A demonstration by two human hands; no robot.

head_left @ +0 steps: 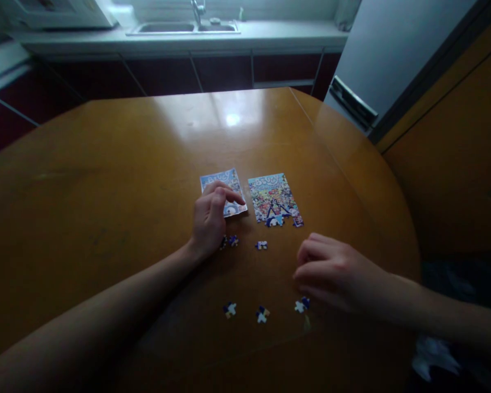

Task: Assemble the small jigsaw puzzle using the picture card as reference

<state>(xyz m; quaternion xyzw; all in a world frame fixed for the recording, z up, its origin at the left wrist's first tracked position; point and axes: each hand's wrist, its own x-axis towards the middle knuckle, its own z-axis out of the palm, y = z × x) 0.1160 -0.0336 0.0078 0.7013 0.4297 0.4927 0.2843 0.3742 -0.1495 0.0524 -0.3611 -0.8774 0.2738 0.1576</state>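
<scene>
A partly assembled jigsaw puzzle (272,194) lies in the middle of the table, its lower edge ragged. To its left is a picture card (237,188) with similar artwork. My left hand (213,215) rests over that card, fingers loosely bent and apart, covering part of it. By its wrist are loose puzzle pieces (233,240), one partly hidden. Another piece (261,245) sits below the puzzle. My right hand (331,267) hovers to the lower right with fingers curled together; anything between them is hidden. Nearer me lie a left piece (229,309), a middle piece (262,314) and a right piece (301,304).
The wooden table (106,164) has a rounded edge. Beyond it stands a counter (286,30) with a double sink (167,27) and faucet (197,11). A fridge (384,49) is at the back right, beside a wooden panel (454,164).
</scene>
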